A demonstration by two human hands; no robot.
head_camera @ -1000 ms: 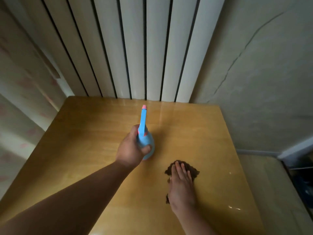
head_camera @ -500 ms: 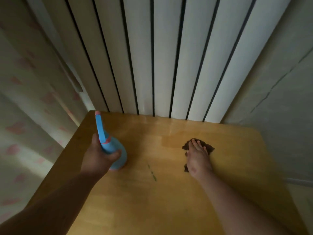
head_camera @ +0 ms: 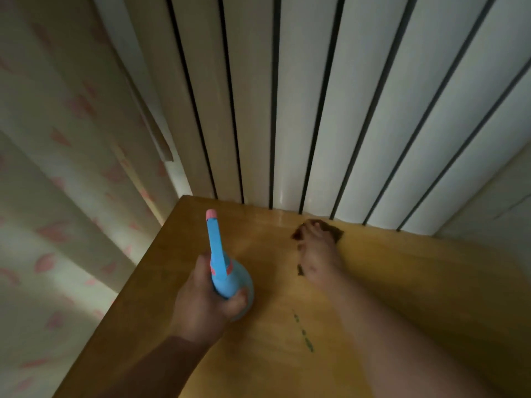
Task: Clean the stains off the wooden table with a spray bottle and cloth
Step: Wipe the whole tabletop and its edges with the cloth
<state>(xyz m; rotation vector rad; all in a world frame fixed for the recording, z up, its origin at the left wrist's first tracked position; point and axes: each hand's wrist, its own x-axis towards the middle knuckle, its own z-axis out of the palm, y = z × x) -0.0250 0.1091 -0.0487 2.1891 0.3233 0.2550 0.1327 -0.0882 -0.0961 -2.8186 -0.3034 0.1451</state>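
Note:
My left hand (head_camera: 205,300) grips a blue spray bottle (head_camera: 227,278) with a pink tip, its long nozzle pointing away from me over the wooden table (head_camera: 416,282). My right hand (head_camera: 317,254) lies flat with straight fingers on a dark brown cloth (head_camera: 334,232), pressing it onto the table near the far edge. A dotted dark green stain (head_camera: 303,331) runs along the wood between my two forearms, closer to me than the cloth.
White vertical slats (head_camera: 287,110) stand right behind the table's far edge. A pale curtain with pink marks (head_camera: 57,196) hangs along the table's left side. A grey wall (head_camera: 494,214) is at the far right.
My right hand has slid the cloth away from me to the table's far edge. The view has swung up and left, and a green stain has come into sight. The left hand still holds the bottle.

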